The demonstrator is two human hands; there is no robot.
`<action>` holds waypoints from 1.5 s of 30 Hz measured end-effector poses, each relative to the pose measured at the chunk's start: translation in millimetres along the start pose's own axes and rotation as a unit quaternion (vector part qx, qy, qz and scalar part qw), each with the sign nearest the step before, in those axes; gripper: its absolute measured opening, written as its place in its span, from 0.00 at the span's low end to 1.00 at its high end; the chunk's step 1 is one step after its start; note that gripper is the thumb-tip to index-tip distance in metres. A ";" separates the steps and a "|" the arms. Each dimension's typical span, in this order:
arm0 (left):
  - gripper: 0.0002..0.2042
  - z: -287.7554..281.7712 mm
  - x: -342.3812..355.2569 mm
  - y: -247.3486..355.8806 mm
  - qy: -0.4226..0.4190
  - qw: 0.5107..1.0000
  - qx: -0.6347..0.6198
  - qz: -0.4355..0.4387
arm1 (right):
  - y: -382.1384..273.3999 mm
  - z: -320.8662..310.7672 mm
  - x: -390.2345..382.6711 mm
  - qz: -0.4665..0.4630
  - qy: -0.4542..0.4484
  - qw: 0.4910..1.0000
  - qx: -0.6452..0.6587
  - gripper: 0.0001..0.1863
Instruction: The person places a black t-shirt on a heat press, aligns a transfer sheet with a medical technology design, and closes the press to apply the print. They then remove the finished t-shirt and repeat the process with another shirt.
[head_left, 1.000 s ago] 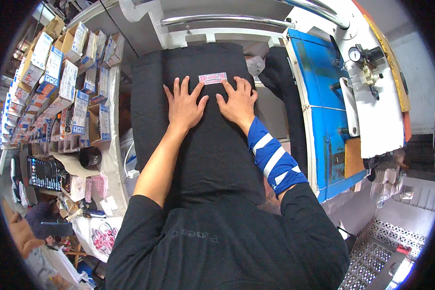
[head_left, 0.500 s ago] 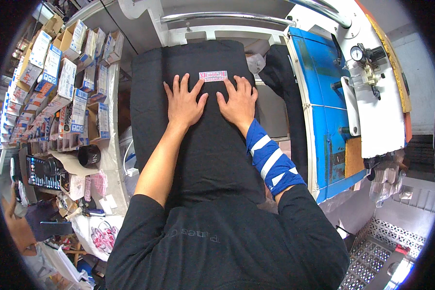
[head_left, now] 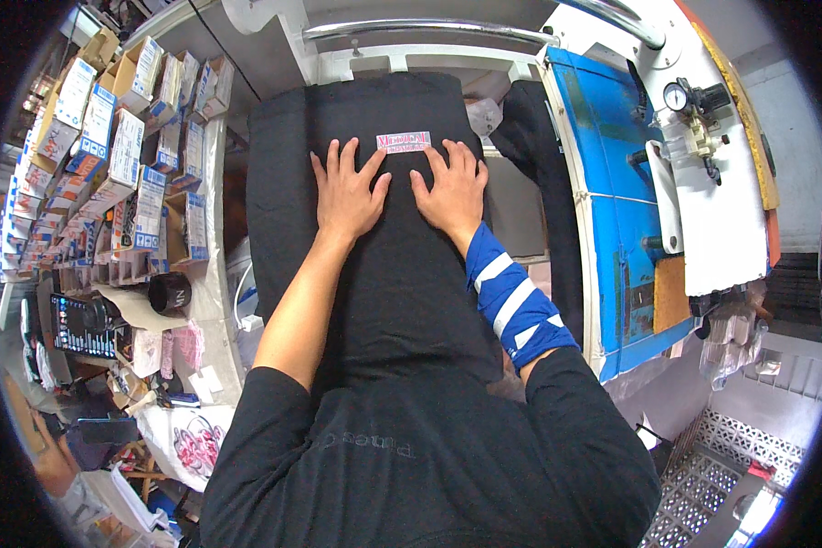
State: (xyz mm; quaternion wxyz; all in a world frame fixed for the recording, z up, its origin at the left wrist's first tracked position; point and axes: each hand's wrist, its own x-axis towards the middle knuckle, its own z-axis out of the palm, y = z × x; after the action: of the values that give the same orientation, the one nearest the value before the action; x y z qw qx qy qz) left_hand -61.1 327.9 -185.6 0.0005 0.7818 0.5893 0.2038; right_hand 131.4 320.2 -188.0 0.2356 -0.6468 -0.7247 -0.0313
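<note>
Black cloth [head_left: 365, 292] lies spread over the board in front of me. On its upper part sits a small rectangular label [head_left: 403, 142] with red and white lettering, slightly tilted. My left hand [head_left: 349, 196] rests palm down on the cloth, fingers spread, its index fingertip at the label's left lower corner. My right hand [head_left: 452, 190] lies flat too, fingers apart, with the index fingertip near the label's right lower corner. Neither hand holds anything. A blue and white wrap [head_left: 511, 297] covers my right forearm.
To the right stands a blue panel [head_left: 612, 219] beside a white machine part with a pressure gauge [head_left: 675, 97]. A chrome bar [head_left: 429, 30] crosses the far end. Several open cardboard boxes [head_left: 123, 164] line the left, above a phone-like screen [head_left: 80, 324] and a dark cup [head_left: 168, 292].
Both hands stay almost in place, with only tiny shifts of the fingers at the label. The cloth has not visibly moved.
</note>
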 end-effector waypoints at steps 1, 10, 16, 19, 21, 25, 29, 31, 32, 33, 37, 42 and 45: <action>0.22 0.1 -0.2 0.0 0.003 1.000 0.000 0.001 | 0.1 0.4 0.0 0.000 0.001 1.000 0.002 0.27; 0.22 -0.9 -0.3 0.7 0.016 1.000 -0.003 0.003 | 0.0 0.0 -0.2 -0.003 0.001 1.000 0.002 0.27; 0.22 -0.4 -0.2 0.1 0.017 1.000 -0.005 0.001 | -0.2 -0.4 0.1 -0.003 -0.003 1.000 0.000 0.27; 0.22 0.2 -0.4 0.1 0.019 1.000 -0.007 -0.001 | 0.0 -0.3 0.1 -0.006 -0.001 1.000 -0.001 0.27; 0.22 -0.2 -0.5 0.2 0.017 1.000 -0.010 -0.004 | -0.1 -0.3 0.1 -0.006 0.000 1.000 0.000 0.27; 0.22 -0.5 -0.7 0.2 0.017 1.000 -0.007 -0.001 | -0.1 0.0 0.0 -0.005 0.000 1.000 0.001 0.27; 0.22 -0.1 -0.6 0.3 0.018 1.000 -0.006 0.000 | 0.4 1.1 -0.2 -0.005 0.003 1.000 -0.002 0.26; 0.22 0.5 -0.5 0.1 0.017 1.000 -0.005 -0.001 | 0.5 1.6 -0.2 -0.005 0.003 1.000 -0.002 0.26; 0.22 0.9 -0.6 -0.4 0.016 1.000 -0.004 -0.001 | 0.3 1.7 -0.2 -0.005 0.002 1.000 -0.002 0.26; 0.22 1.1 -0.8 -1.0 0.015 1.000 -0.002 -0.001 | 0.1 1.9 -0.2 -0.004 0.001 1.000 -0.002 0.27; 0.22 1.4 -0.1 -0.8 0.014 1.000 -0.001 -0.001 | 0.1 1.3 0.4 -0.004 0.003 1.000 -0.002 0.27; 0.22 2.5 0.0 -1.2 0.011 1.000 0.000 -0.002 | 0.3 1.4 0.7 -0.001 0.002 1.000 -0.002 0.27; 0.22 2.7 -0.7 -0.8 0.009 1.000 0.000 -0.002 | 0.8 0.9 0.0 -0.002 -0.004 1.000 -0.008 0.27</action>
State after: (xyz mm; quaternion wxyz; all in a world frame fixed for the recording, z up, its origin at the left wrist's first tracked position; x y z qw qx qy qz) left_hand -61.2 328.2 -188.4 -0.0043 0.7787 0.5907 0.2112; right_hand 131.8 320.7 -189.0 0.2275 -0.6477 -0.7262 -0.0355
